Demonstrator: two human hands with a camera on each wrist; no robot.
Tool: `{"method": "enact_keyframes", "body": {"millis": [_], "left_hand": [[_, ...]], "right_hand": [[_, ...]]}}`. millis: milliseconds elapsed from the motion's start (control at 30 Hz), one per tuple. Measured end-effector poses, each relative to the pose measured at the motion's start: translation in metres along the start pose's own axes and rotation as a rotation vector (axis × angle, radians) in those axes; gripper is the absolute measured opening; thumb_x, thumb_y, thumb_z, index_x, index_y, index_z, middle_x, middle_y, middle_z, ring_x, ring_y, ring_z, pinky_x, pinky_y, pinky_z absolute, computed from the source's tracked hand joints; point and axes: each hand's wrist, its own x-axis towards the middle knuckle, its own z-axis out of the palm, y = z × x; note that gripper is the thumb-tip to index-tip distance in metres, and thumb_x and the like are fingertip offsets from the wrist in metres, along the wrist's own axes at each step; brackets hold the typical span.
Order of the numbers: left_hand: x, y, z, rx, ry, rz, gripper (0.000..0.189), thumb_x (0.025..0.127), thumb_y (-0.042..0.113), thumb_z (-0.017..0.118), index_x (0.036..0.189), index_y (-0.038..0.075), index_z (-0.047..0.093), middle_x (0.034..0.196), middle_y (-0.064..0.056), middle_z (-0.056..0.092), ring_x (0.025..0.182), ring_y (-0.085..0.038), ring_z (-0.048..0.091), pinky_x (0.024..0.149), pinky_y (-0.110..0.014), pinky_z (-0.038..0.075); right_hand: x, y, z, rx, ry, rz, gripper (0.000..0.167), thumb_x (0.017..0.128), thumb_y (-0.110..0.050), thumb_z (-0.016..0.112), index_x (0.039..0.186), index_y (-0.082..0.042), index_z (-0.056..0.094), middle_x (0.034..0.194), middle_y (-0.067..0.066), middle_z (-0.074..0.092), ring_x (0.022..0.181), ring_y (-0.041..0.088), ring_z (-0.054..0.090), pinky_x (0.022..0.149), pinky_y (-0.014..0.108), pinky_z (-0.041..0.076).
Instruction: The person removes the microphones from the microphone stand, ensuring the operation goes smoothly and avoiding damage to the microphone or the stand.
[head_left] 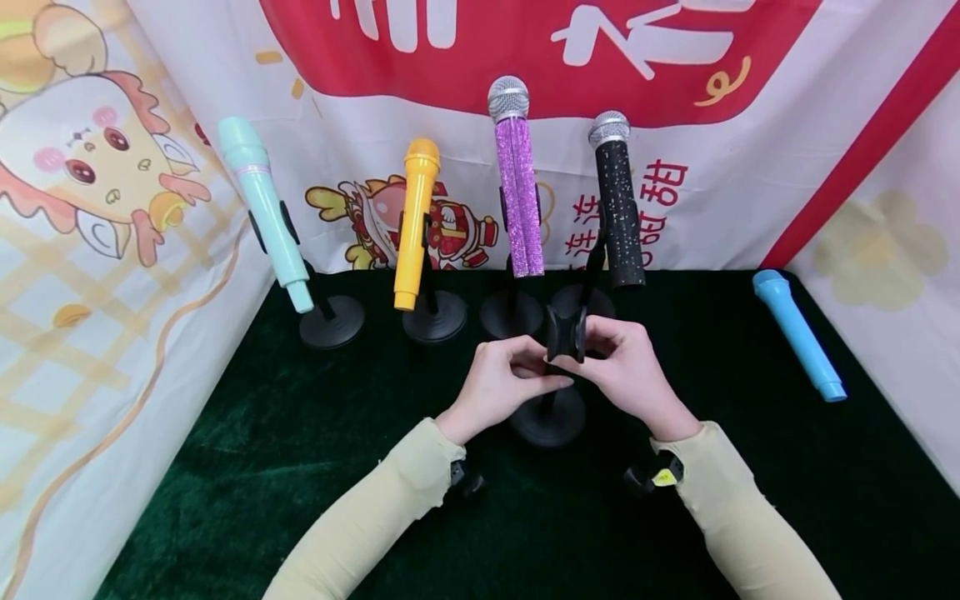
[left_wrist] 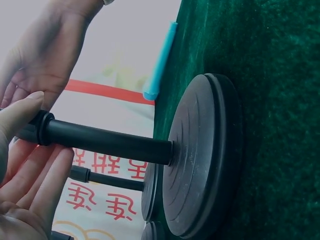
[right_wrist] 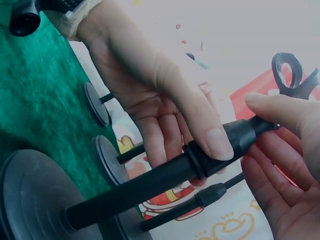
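Note:
A black microphone stand (head_left: 551, 425) stands upright on the dark green cloth, with a round base and an empty clip (right_wrist: 288, 72) on top. My left hand (head_left: 491, 383) grips the collar (right_wrist: 235, 142) of its pole between thumb and fingers. Higher up, just below the clip, my right hand (head_left: 633, 371) pinches the stand's neck (right_wrist: 261, 124). The right fingertips are partly hidden behind the stand in the head view. A blue microphone (head_left: 801, 333) lies on the cloth to the right, apart from both hands.
Behind the hands, a row of stands holds a mint microphone (head_left: 273, 221), a yellow microphone (head_left: 415, 229), a purple glitter microphone (head_left: 520, 196) and a black speckled microphone (head_left: 621, 208). Printed white fabric (head_left: 450, 108) hangs along the cloth's back edge.

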Motion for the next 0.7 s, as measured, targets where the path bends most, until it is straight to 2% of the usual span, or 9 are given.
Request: {"method": "enact_keyframes", "body": {"millis": [100,233,467,700], "left_hand": [[-0.001,0.000,0.000,0.002,0.004,0.014,0.018,0.086,0.023,0.085,0.100,0.019,0.075,0.094,0.006,0.073,0.082,-0.012,0.073,0.074,-0.030,0.062],[-0.003,0.000,-0.003,0.018,0.013,0.038,0.019,0.087,0.024,0.084,0.103,0.020,0.075,0.096,0.008,0.073,0.083,-0.011,0.072,0.074,-0.030,0.061],[-0.006,0.000,-0.014,0.045,0.074,0.093,0.020,0.087,0.024,0.084,0.103,0.017,0.075,0.097,0.007,0.074,0.082,-0.011,0.072,0.074,-0.031,0.061],[-0.013,-0.002,-0.036,0.102,0.152,0.069,0.020,0.087,0.028,0.084,0.100,0.017,0.074,0.094,0.006,0.073,0.082,-0.011,0.072,0.074,-0.030,0.061]], "right_hand": [[-0.001,-0.001,0.001,0.011,0.008,0.011,0.014,0.087,-0.011,0.084,0.098,-0.007,0.077,0.088,0.004,0.074,0.092,0.022,0.069,0.087,0.033,0.058],[-0.003,0.002,0.001,0.027,0.009,0.034,0.021,0.087,-0.016,0.085,0.105,-0.009,0.077,0.098,0.003,0.076,0.095,0.022,0.071,0.088,0.036,0.058],[-0.006,0.005,-0.004,0.061,0.006,0.050,0.037,0.085,-0.015,0.085,0.120,-0.011,0.075,0.115,0.005,0.074,0.105,0.024,0.070,0.094,0.043,0.055],[-0.009,0.009,-0.012,0.028,0.013,0.103,0.043,0.084,-0.028,0.087,0.123,-0.019,0.074,0.119,0.000,0.073,0.111,0.024,0.068,0.094,0.031,0.055]]}}
